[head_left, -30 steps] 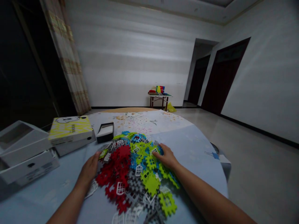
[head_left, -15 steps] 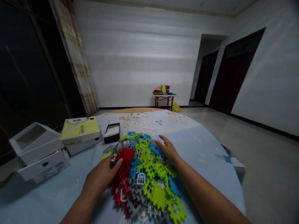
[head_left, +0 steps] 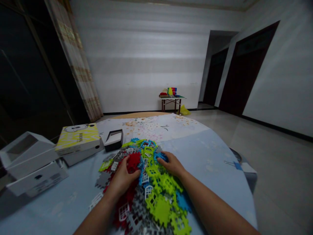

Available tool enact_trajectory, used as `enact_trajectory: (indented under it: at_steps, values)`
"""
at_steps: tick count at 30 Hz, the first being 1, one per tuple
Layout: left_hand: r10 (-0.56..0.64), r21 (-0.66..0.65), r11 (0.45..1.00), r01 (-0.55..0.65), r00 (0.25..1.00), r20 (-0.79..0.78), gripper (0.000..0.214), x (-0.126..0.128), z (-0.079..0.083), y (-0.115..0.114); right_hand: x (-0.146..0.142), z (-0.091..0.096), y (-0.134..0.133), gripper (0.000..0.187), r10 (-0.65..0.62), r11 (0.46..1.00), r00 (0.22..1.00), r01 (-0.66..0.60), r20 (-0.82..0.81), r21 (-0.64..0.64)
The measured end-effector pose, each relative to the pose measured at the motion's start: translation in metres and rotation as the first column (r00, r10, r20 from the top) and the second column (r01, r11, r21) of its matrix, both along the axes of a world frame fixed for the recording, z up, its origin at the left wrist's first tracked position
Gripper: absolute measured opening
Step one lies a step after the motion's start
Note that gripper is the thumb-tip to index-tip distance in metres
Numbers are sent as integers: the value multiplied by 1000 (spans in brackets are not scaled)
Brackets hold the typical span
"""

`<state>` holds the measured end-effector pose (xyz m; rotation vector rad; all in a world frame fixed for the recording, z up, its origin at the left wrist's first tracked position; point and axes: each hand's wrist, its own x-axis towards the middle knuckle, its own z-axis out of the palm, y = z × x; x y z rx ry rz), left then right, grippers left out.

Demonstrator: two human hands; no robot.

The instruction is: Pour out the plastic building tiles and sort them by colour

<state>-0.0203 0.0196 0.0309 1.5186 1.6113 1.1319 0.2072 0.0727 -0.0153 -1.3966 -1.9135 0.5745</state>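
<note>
A long heap of flat plastic interlocking building pieces (head_left: 160, 209) lies in front of me, lime green, red, blue and grey, with small white lattice window pieces (head_left: 148, 192) among them. On the left side of the heap, my left hand (head_left: 123, 178) rests over the red pieces (head_left: 134, 160), thumb and index finger apart. My right hand (head_left: 173, 165) lies at the far right edge, its fingers apart and touching a blue piece (head_left: 160, 157). Neither hand visibly lifts anything. Some fingertips are hidden among the pieces.
Left of the heap stand a small black box (head_left: 113, 140), a yellow and white box (head_left: 79, 138) and stacked white open boxes (head_left: 29, 156). A floral cloth covers the round table (head_left: 200, 153). A chair (head_left: 250, 178) is at the right; a small table (head_left: 172, 97) stands by the wall.
My left hand has moved right and inward over the red pieces, uncovering grey pieces at the left. My right hand has come down onto the blue piece. The view has shifted slightly.
</note>
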Motion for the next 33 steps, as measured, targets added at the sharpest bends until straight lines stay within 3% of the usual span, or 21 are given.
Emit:
enact_trajectory:
  at_steps: [2,6,11,16,22,27,33]
  values:
    - [-19,-45,999,24,993,114,78,15,14,9,0,-1,0,58,-5,1000,1000,5,-2,-1]
    - [-61,-47,997,67,991,121,73,39,41,30,2,-2,1,57,1,1000,999,0,-51,15]
    - [-59,5,998,59,998,4,69,32,50,45,10,-4,11,43,-39,999,964,45,-263,19]
    - [129,100,988,-119,987,-96,62,-22,40,42,15,-5,17,48,-48,999,916,54,-398,3]
    - [343,124,939,-321,905,-252,56,-84,13,26,11,1,13,41,-31,999,929,37,-369,8]
    - [352,141,936,-323,869,-348,56,-100,-17,20,-5,3,9,48,22,999,972,-14,-235,36]
    - [302,139,953,-268,862,-406,56,-104,-32,20,-28,7,11,54,167,985,975,-159,-146,60]
